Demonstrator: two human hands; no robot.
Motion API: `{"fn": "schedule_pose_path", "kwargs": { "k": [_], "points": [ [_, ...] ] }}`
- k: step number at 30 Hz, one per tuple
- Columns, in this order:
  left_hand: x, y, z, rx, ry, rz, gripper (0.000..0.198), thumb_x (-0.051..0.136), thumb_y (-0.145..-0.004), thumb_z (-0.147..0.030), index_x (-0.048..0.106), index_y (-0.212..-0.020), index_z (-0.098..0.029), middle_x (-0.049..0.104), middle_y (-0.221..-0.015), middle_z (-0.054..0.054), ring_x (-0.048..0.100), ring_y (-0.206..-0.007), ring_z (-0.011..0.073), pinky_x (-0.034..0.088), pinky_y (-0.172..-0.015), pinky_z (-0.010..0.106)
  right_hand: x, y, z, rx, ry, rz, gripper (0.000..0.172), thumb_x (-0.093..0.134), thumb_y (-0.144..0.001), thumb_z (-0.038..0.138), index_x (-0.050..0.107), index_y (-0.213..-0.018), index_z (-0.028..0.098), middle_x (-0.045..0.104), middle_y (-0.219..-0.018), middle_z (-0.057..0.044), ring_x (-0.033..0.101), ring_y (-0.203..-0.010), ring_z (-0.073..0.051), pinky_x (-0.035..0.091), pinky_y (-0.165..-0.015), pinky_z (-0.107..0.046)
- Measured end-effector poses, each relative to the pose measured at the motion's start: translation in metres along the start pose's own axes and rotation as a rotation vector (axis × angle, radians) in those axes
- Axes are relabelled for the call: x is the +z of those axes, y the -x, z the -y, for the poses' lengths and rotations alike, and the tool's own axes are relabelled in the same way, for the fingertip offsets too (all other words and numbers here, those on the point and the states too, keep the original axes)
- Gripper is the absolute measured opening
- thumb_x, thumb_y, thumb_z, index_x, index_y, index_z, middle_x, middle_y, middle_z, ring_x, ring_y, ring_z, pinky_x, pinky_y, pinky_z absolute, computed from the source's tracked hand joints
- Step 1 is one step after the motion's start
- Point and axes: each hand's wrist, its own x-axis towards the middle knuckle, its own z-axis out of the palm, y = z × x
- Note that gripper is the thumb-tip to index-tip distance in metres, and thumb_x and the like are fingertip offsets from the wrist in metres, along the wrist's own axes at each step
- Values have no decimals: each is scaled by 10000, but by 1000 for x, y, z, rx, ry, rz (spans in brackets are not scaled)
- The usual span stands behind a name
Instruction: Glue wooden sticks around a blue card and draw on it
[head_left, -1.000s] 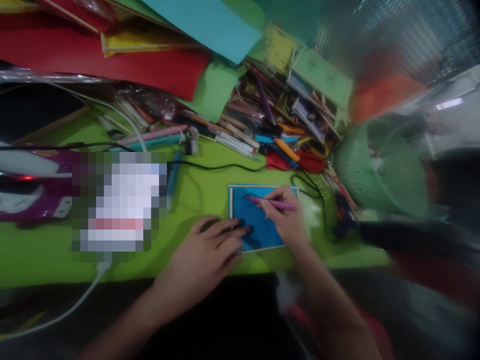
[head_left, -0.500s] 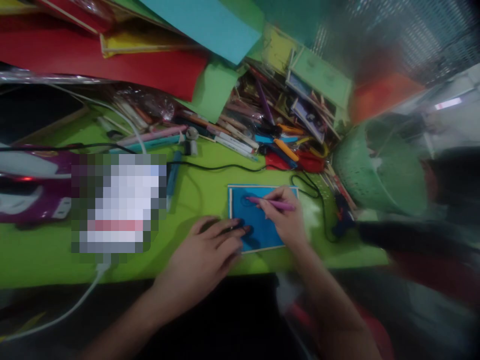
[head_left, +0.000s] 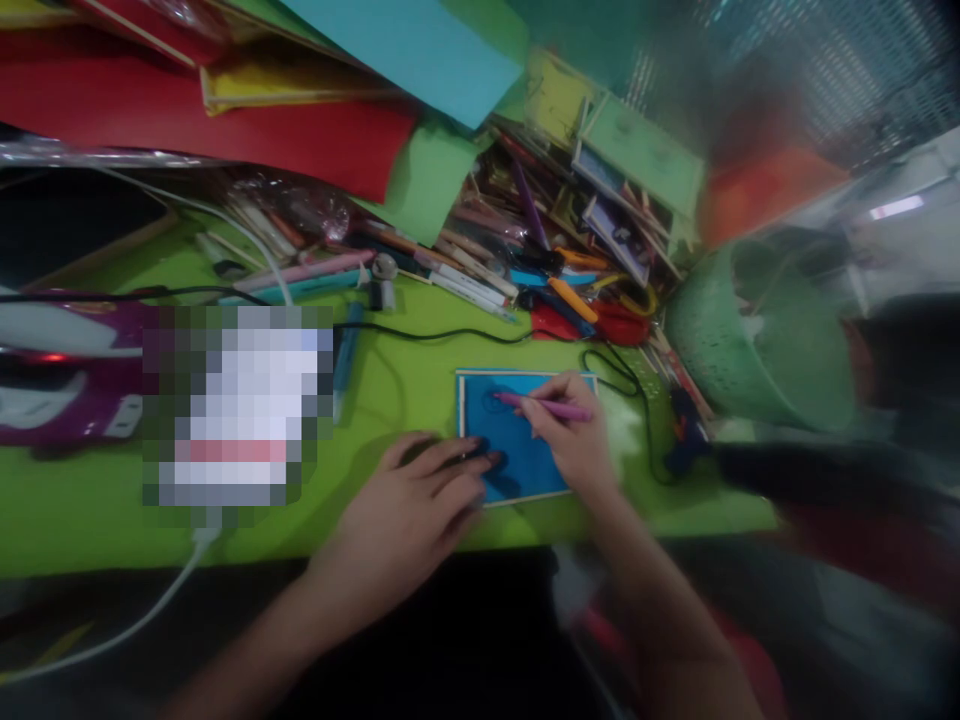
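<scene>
A blue card (head_left: 517, 455) edged with thin pale sticks lies on the green tabletop. Between the fingertips of my right hand (head_left: 574, 430) is a purple pen (head_left: 559, 408), its tip down on the upper left of the card. Small dark round marks (head_left: 495, 401) show on the blue surface at the tip. My left hand (head_left: 424, 495) rests with its fingers stretched out, fingertips over the card's lower left edge. Part of the card's right side is hidden behind my right hand.
A blurred-out, phone-like object (head_left: 240, 410) with white cables lies left. Behind the card run a black cord (head_left: 450, 332), several pens (head_left: 465, 285) and an orange-handled cutter (head_left: 572, 300). A green basket (head_left: 757, 340) stands right, near a dark blue glue gun (head_left: 686, 435).
A further small dark line now shows inside the round mark at the pen tip. My right hand has shifted very slightly; my left hand keeps its place.
</scene>
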Motion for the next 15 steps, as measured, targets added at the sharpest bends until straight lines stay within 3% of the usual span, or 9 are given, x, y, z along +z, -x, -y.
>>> {"fn": "schedule_pose_path", "kwargs": {
  "k": [15],
  "points": [
    [1,0,0,-1,-2,-12,163,518,-1084,-297,668,-1046,-245,768,-1308,-3,651,-1305,231,372,-1116,458,-2,0,-1,5,19,3,180,723,-839,346,587,-807,232,631,-695,33,565,-579,-116,464,-545,-244]
  ]
}}
